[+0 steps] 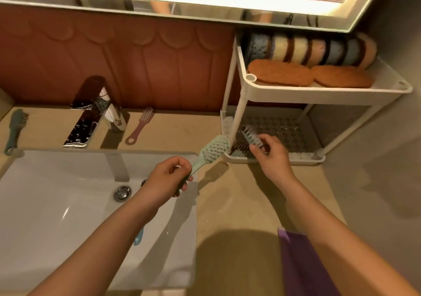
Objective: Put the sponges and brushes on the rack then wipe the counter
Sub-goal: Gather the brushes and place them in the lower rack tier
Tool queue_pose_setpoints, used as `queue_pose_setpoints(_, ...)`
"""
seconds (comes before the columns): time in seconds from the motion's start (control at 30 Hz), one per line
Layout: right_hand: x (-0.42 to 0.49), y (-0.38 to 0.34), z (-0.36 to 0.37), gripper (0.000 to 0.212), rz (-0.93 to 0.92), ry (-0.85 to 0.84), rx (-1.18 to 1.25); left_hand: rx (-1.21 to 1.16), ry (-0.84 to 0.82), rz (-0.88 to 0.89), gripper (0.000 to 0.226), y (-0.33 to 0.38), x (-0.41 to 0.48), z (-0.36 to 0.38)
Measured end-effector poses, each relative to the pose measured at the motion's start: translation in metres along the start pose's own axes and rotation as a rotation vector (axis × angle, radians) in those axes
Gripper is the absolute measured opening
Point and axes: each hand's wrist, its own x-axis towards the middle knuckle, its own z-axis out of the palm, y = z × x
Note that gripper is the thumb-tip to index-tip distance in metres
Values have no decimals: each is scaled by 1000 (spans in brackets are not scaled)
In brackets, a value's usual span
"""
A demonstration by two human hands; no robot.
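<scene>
Pinching a pale, stiff-bristled plastic brush [250, 136] over the perforated lower tray [287, 129] of the white plastic rack [241, 113], the right hand [271, 153] hovers. The left hand [167, 177] grips a mint-green, knobbly paddle brush [214, 147] above the smooth beige desk [227, 204]; soft oval sponges [307, 49] fill the top shelf [319, 93].

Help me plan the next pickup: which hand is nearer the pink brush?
Left. The left hand, gripping a green brush, is over the sink edge, just right of the pink brush; the right hand is farther right, holding a grey brush at the rack.
</scene>
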Motion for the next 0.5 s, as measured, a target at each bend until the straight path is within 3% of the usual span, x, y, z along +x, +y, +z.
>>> queue_pose_setpoints(0.2,57,17,3,40,-115,-162,-207,-62,15,-43,17,-6,10,15)
queue_pose_setpoints(0.33,88,18,8,42,-98,-296,-352,-71,34,-70,18,-9,16,19)
queue_pose_setpoints(0.5,110,23,19,37,-72,-424,-334,-82,20,-94,19,-14,20,24)
